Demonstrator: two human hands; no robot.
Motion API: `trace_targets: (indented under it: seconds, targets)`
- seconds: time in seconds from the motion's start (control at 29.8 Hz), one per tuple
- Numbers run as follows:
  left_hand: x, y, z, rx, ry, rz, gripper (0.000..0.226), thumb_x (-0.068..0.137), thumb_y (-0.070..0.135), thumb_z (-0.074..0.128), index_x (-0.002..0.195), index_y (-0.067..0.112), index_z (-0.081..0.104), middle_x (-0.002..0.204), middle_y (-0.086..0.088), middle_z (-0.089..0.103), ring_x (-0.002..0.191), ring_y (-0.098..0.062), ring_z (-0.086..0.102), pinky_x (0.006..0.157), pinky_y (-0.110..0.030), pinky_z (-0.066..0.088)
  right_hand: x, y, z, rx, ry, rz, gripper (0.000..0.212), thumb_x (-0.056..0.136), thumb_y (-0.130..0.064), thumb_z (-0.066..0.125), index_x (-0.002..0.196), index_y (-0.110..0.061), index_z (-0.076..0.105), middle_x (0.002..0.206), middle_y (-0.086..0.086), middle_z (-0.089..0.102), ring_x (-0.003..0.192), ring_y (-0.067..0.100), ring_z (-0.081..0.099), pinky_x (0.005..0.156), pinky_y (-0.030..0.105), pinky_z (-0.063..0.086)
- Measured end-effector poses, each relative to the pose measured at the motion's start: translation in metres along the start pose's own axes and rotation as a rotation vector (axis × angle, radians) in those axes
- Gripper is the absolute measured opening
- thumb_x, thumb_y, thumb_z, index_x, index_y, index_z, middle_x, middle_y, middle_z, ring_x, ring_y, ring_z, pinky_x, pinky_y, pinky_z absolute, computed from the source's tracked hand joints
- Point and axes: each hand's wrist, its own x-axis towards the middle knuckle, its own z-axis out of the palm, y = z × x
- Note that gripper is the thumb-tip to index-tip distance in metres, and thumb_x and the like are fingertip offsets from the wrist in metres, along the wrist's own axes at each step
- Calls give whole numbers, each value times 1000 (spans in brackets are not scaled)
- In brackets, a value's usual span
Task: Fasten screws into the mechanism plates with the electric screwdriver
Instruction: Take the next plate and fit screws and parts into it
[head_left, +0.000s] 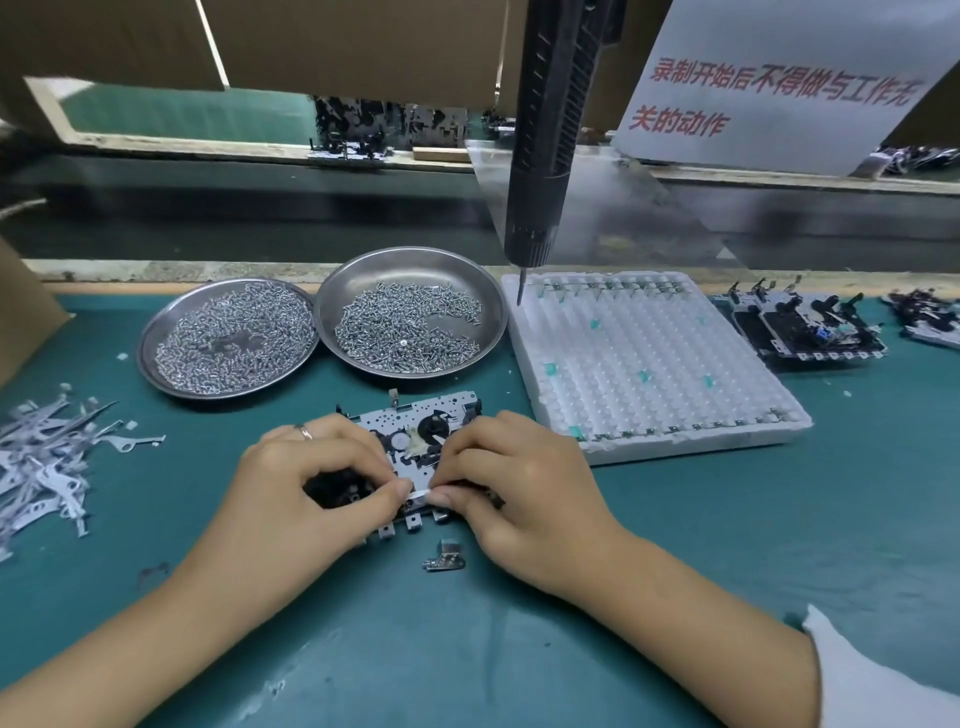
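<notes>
A grey mechanism plate (410, 426) with black gears lies flat on the green mat in front of me. My left hand (306, 483) and my right hand (514, 478) both rest on its near half, and their thumbs and forefingers pinch a small pale metal strip (418, 493) between them at the plate's near edge. The black electric screwdriver (545, 145) hangs untouched above the bench, its bit pointing down at the far left corner of a white foam tray (649, 364). Two steel dishes (228, 332) (410, 312) behind the plate hold many small screws.
A small metal bracket (447, 558) lies loose on the mat just below the plate. A heap of flat metal levers (47, 462) sits at the left. Assembled mechanisms (800, 327) stand right of the foam tray. A conveyor belt (260, 208) runs behind the bench.
</notes>
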Motion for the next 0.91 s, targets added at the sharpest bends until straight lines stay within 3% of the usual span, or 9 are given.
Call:
trace_targets:
  seconds: [0.13, 0.23, 0.37, 0.5, 0.7, 0.81, 0.91]
  targets:
    - [2, 0, -3, 9, -18, 21, 29, 60, 52, 64, 71, 26, 70, 80, 14, 66, 74, -9, 62, 77, -27, 42, 3, 3, -2, 186, -34, 105, 14, 83, -20, 66, 77, -9, 73, 81, -2, 68, 75, 18, 59, 69, 32, 46]
    - [0, -1, -2, 12, -18, 25, 30, 61, 52, 64, 68, 24, 70, 80, 14, 66, 74, -9, 62, 79, -30, 43, 5, 5, -5, 360, -53, 214, 20, 85, -21, 60, 80, -6, 72, 81, 3, 67, 76, 17, 60, 69, 33, 47]
    - [-2, 0, -2, 21, -14, 37, 30, 62, 53, 64, 61, 24, 71, 80, 15, 66, 77, -5, 62, 83, -44, 44, 5, 5, -7, 202, -114, 128, 13, 83, -19, 67, 84, -10, 75, 88, 0, 68, 85, 19, 62, 75, 39, 51]
    - [-1, 3, -4, 36, -17, 19, 28, 63, 53, 65, 62, 27, 71, 83, 17, 65, 79, -6, 62, 85, -43, 44, 4, 6, -7, 109, -113, 35, 8, 80, -18, 72, 83, -14, 78, 91, -2, 69, 86, 18, 63, 73, 38, 52]
    - [-4, 3, -2, 64, 9, 17, 12, 66, 35, 71, 63, 24, 72, 84, 16, 65, 80, -9, 62, 87, -48, 42, 2, 7, -5, 110, -93, 8, 8, 79, -19, 72, 81, -13, 77, 89, -2, 69, 84, 18, 63, 70, 37, 52]
    - [-3, 4, -1, 74, 15, 36, 12, 66, 32, 72, 63, 20, 72, 81, 15, 65, 77, -9, 62, 85, -43, 44, 3, 6, -4, 78, -75, -31, 9, 81, -19, 72, 80, -12, 76, 89, -1, 68, 81, 22, 63, 64, 39, 51]
    - [-3, 4, -2, 64, -1, 45, 14, 66, 29, 72, 61, 16, 71, 82, 13, 65, 74, -6, 62, 81, -30, 44, 0, 3, 2, -6, -22, -79, 8, 84, -13, 68, 80, -6, 72, 90, 2, 68, 75, 26, 60, 56, 39, 50]
